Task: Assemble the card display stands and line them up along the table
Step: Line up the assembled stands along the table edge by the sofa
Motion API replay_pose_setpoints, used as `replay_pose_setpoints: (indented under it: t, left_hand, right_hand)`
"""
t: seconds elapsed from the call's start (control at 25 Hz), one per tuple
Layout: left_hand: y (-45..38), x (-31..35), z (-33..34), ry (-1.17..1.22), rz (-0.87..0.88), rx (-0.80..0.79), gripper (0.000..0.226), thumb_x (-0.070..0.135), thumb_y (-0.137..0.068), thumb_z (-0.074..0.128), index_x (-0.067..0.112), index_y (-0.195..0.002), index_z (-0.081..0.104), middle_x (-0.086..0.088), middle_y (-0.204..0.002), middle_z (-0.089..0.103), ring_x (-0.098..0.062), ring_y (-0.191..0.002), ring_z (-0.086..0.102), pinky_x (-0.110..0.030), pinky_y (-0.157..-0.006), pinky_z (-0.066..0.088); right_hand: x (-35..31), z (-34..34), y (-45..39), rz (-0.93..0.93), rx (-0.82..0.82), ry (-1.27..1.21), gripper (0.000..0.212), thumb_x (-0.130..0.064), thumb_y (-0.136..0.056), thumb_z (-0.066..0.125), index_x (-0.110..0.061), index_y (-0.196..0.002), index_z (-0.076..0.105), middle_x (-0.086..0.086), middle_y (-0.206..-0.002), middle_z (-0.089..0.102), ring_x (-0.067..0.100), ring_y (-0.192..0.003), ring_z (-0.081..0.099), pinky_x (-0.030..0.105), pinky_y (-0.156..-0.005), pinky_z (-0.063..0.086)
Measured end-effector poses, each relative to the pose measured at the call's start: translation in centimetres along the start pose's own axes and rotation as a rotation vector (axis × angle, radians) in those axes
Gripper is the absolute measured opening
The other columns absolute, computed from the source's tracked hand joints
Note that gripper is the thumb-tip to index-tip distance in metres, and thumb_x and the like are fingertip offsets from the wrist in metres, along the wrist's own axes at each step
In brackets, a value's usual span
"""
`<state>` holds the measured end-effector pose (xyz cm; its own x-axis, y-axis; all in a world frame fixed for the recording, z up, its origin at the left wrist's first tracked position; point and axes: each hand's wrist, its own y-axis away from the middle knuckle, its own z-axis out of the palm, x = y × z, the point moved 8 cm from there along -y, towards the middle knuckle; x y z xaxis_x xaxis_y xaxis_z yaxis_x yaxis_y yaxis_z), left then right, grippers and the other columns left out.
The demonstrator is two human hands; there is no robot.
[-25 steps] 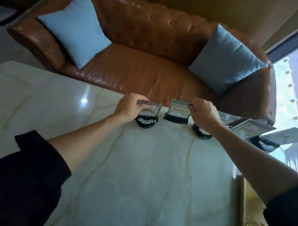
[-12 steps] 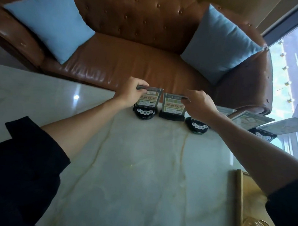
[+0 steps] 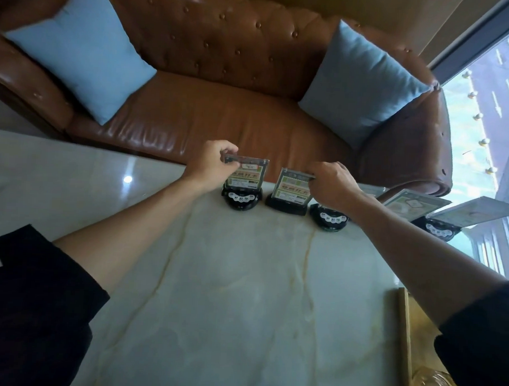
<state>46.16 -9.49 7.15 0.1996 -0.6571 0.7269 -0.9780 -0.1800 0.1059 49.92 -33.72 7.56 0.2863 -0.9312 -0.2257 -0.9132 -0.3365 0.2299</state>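
Fingers (image 3: 230, 159) of both hands pinch two card stands' top edges

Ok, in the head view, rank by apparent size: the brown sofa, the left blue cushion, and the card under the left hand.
1. Brown sofa
2. Left blue cushion
3. Card pinched by the left hand, smallest though nearest the camera.

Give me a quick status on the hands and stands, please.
Left hand pinching left stand top edge. Right hand pinching middle stand. Nothing blocking.
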Motion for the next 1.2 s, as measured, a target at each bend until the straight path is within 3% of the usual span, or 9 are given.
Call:
replay_pose_setpoints:
  t: [0.12, 0.2, 0.32, 0.4, 0.56, 0.76, 0.88, 1.04, 1.2]
  left_hand:
    - [0.5, 0.8, -0.4, -0.058, 0.034, 0.027, 0.033, 0.014, -0.084, 0.073, 0.009, -0.116, 0.071, -0.001, -0.110, 0.070, -0.015, -0.098, 0.063, -0.024, -0.083, 0.046]
    - [0.8, 2.7, -0.9, -0.052, 0.082, 0.100, 0.029, 0.020, -0.084, 0.074, 0.011, -0.112, 0.073, -0.003, -0.112, 0.072, -0.016, -0.103, 0.065, -0.027, -0.090, 0.050]
    - [1.5, 7.9, 0.1, -0.020, 0.147, 0.137, 0.025, 0.024, -0.088, 0.070, 0.015, -0.111, 0.072, 0.001, -0.111, 0.066, -0.012, -0.102, 0.060, -0.021, -0.085, 0.046]
    - [1.9, 11.6, 2.7, 0.029, 0.190, 0.036, 0.024, 0.023, -0.089, 0.070, 0.015, -0.111, 0.071, 0.002, -0.110, 0.066, -0.012, -0.103, 0.061, -0.014, -0.082, 0.047]
    - [3.1, 18.5, 9.7, -0.012, 0.318, -0.176, 0.029, 0.031, -0.085, 0.073, 0.022, -0.113, 0.071, 0.001, -0.111, 0.071, -0.015, -0.103, 0.066, -0.038, -0.092, 0.055]
    - [4.1, 26.0, 17.8, -0.096, 0.412, -0.299, 0.043, 0.030, -0.082, 0.076, 0.022, -0.123, 0.067, 0.001, -0.121, 0.069, -0.015, -0.111, 0.062, -0.024, -0.090, 0.047]
    - [3.2, 27.7, 22.0, -0.149, 0.371, -0.347, 0.050, 0.028, -0.080, 0.078, 0.022, -0.128, 0.065, -0.001, -0.125, 0.068, -0.017, -0.115, 0.061, -0.022, -0.091, 0.043]
    - [2.0, 27.7, 26.3, -0.211, 0.316, -0.377, 0.051, 0.023, -0.079, 0.078, 0.017, -0.128, 0.065, -0.006, -0.125, 0.067, -0.022, -0.115, 0.061, -0.024, -0.092, 0.043]
    - [1.3, 27.8, 29.1, -0.312, 0.324, -0.396, 0.044, 0.025, -0.079, 0.077, 0.019, -0.122, 0.068, -0.005, -0.119, 0.070, -0.024, -0.111, 0.063, -0.034, -0.095, 0.050]
  right_hand:
    - [0.8, 0.6, 0.7, -0.023, -0.030, 0.015, 0.027, -0.015, -0.087, 0.056, -0.014, -0.113, 0.059, 0.007, -0.103, 0.071, 0.029, -0.104, 0.064, 0.043, -0.108, 0.035]
    - [1.2, -0.1, 1.6, -0.044, 0.001, 0.010, 0.036, -0.022, -0.088, 0.057, -0.014, -0.123, 0.056, 0.006, -0.105, 0.071, 0.027, -0.107, 0.063, 0.045, -0.110, 0.034]
    - [2.6, -3.3, 3.4, -0.089, 0.090, -0.029, 0.029, -0.025, -0.090, 0.058, -0.018, -0.118, 0.063, 0.001, -0.114, 0.070, 0.023, -0.112, 0.062, 0.045, -0.108, 0.038]
    - [4.7, -5.8, 4.8, -0.095, 0.140, -0.026, 0.028, -0.024, -0.091, 0.059, -0.016, -0.117, 0.066, 0.004, -0.117, 0.070, 0.025, -0.112, 0.063, 0.041, -0.103, 0.043]
    - [12.3, -10.1, 8.2, 0.010, 0.212, -0.040, 0.040, -0.023, -0.086, 0.063, -0.013, -0.125, 0.063, 0.010, -0.124, 0.067, 0.032, -0.114, 0.061, 0.040, -0.100, 0.046]
    - [23.6, -12.6, 11.5, 0.122, 0.187, -0.014, 0.030, -0.020, -0.090, 0.062, -0.010, -0.118, 0.065, 0.015, -0.113, 0.066, 0.038, -0.101, 0.062, 0.040, -0.081, 0.050]
    - [29.5, -12.4, 12.4, 0.232, 0.132, 0.053, 0.032, -0.022, -0.087, 0.060, -0.019, -0.119, 0.063, 0.008, -0.117, 0.066, 0.033, -0.103, 0.062, 0.036, -0.079, 0.051]
    - [34.4, -10.5, 12.4, 0.292, 0.108, 0.163, 0.035, -0.010, -0.084, 0.056, -0.016, -0.119, 0.062, 0.014, -0.112, 0.058, 0.035, -0.100, 0.059, 0.035, -0.068, 0.046]
    - [37.4, -8.3, 12.1, 0.276, 0.085, 0.195, 0.046, -0.014, -0.086, 0.057, -0.022, -0.131, 0.056, 0.013, -0.122, 0.057, 0.035, -0.115, 0.051, 0.041, -0.080, 0.045]
